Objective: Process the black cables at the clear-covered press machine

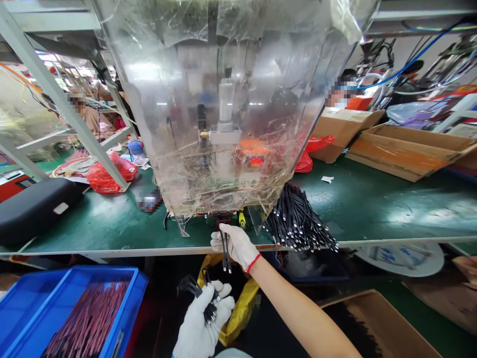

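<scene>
My left hand (pixel 203 318), in a white glove, is closed round a small bunch of short black cables (pixel 210 309) below the table edge. At the edge of the green table, my gloved right hand (pixel 238 244) grips a pair of black cables (pixel 225 253) whose metal-tipped ends hang down. The fingertips of that hand are at the lower opening of a machine behind a clear plastic guard (pixel 223 164). To the right of the guard lies a big pile of black cables (pixel 298 219) with silvery plug ends, reaching over the table edge.
Blue bins (pixel 137 283) at lower left hold reddish-brown strips. A yellow bag (pixel 238 320) hangs open beneath the table. Cardboard boxes (pixel 402 149) stand at back right, and another box (pixel 395 318) sits below. A black case (pixel 37 209) and red bag (pixel 112 174) lie left; people sit beyond.
</scene>
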`<state>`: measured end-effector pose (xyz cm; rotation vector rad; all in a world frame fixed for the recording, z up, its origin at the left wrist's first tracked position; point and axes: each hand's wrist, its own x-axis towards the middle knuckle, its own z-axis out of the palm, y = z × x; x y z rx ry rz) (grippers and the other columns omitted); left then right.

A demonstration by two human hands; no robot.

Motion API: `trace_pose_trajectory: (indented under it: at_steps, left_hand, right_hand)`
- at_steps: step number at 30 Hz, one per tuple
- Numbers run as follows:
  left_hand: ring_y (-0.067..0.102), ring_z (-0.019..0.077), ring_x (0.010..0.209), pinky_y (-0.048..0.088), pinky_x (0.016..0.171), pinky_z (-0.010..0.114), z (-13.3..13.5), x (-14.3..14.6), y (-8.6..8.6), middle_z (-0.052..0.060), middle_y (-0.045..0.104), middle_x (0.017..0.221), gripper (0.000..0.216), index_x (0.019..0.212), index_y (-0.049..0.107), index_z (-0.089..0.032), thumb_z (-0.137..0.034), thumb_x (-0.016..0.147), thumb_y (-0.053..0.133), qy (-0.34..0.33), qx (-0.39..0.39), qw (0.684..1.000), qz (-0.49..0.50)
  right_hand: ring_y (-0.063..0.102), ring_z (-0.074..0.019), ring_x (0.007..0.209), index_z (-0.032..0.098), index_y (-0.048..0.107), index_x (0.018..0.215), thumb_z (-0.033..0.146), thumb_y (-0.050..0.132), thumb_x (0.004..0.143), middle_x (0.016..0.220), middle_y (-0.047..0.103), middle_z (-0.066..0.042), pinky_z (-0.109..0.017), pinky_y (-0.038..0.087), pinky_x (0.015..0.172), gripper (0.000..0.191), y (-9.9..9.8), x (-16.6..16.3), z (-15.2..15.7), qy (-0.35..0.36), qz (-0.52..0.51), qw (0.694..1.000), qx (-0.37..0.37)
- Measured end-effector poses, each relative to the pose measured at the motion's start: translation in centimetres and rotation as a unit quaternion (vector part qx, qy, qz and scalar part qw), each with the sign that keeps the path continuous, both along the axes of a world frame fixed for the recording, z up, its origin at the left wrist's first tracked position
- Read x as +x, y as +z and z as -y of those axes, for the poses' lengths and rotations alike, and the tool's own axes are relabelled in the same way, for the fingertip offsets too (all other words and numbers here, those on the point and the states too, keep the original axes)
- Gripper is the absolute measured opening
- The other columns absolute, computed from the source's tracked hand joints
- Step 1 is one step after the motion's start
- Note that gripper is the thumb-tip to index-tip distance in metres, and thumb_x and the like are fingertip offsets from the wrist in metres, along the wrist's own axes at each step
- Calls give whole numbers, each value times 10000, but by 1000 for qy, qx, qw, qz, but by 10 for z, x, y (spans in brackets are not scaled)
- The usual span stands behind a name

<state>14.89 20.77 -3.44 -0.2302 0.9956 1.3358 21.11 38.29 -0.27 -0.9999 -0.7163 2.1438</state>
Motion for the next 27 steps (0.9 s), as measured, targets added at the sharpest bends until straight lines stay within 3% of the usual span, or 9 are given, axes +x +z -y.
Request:
trace_pose_trajectory:
  at_steps: [4,7,9,11,13,16,21,24,27]
  left_hand:
    - [618,85,593,496,518,162,8,-1,-2,61,663,794,230,948,604,-127,-285,799,678,-26,63,998,-12]
    - [564,61,511,431,455,144,20,-6,-11,10,617,686,249,968,612,-150,-329,803,666,-100,64,991,-69]
    - [504,47,422,344,379,137,28,-11,-23,-3,597,631,274,957,614,-149,-375,808,648,-188,78,973,-112]
    - [449,45,358,273,334,150,35,-15,-39,-3,581,583,317,914,613,-133,-433,810,620,-272,95,944,-159]
    - [428,52,340,260,327,163,38,-18,-53,-4,568,559,371,883,604,-128,-490,801,601,-318,84,921,-208]
    - [413,58,351,278,351,172,41,-20,-61,-31,527,531,397,886,581,-144,-531,804,570,-311,63,916,-243]
    - [412,64,366,252,360,172,43,-19,-51,-46,493,512,381,851,567,-156,-534,809,555,-314,50,910,-267]
    - [394,58,360,245,362,173,44,-15,-53,-50,489,518,360,854,571,-157,-514,815,547,-318,24,901,-295]
    - [385,64,360,259,360,179,43,-9,-64,-46,491,519,341,838,577,-168,-505,815,530,-339,-17,874,-347]
  right_hand:
    - [667,-172,563,113,588,819,367,567,854,717,702,-96,-310,570,570,258,-9,20,1,84,-22,995,41]
    - [645,-185,474,80,624,805,504,472,886,629,681,-113,-268,524,440,458,-40,47,15,236,-14,971,30]
    - [655,-197,481,69,644,826,559,427,889,625,680,-121,-266,521,432,540,-68,61,31,286,-7,958,-9]
    - [677,-190,546,84,654,909,518,458,893,707,704,-115,-281,550,498,476,-94,66,47,237,-17,971,-27]
    - [681,-171,579,99,652,974,447,506,891,779,716,-109,-281,560,539,386,-112,66,58,143,-18,989,-27]
    - [686,-178,598,78,649,1006,428,516,894,832,714,-135,-289,558,550,391,-126,63,59,89,6,995,-46]
    - [688,-179,673,83,625,1014,463,507,892,857,697,-118,-308,554,626,416,-140,65,46,42,-39,995,-86]
    - [660,-158,632,107,618,1006,508,508,876,759,657,-57,-291,541,594,435,-149,62,45,2,-69,993,-96]
    - [581,-115,508,131,612,962,535,571,822,623,559,19,-267,518,532,430,-154,51,49,-10,-15,995,-97]
